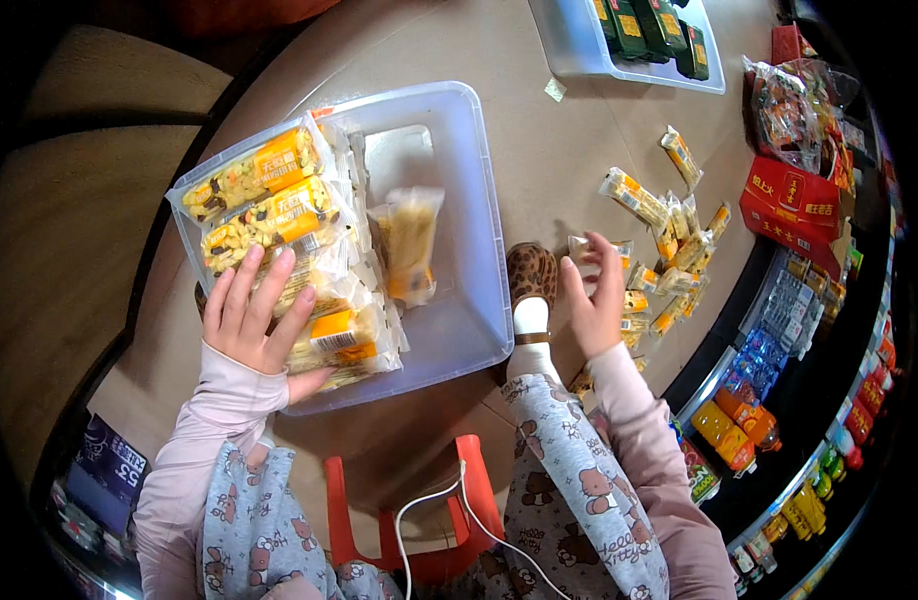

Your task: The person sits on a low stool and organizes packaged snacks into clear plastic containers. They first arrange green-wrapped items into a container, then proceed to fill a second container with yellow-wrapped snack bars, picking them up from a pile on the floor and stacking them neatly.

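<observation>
A translucent plastic bin [470,300] stands on the floor before me. Wrapped nut snack bars [279,214] in clear and yellow packaging are stacked in its left side. My left hand [260,315] lies spread over the front of the stack, fingers apart and touching the wrappers. Right of the stack, a few loose bars [412,244] lean on the bin's bottom. Beyond its right wall, my right hand [597,304] hovers with thumb and fingers apart, nothing visibly held. Close by it lies a scattered pile of similar bars [680,255] on the floor; the hand partly hides some.
Another plastic bin [579,52] at the top holds dark green packs [657,30]. Shelves of bottled drinks [736,427] run along the right, near a red carton [793,202]. My shoe [532,277] stands beside the bin. A red stool [477,487] and a white cable [429,499] are below.
</observation>
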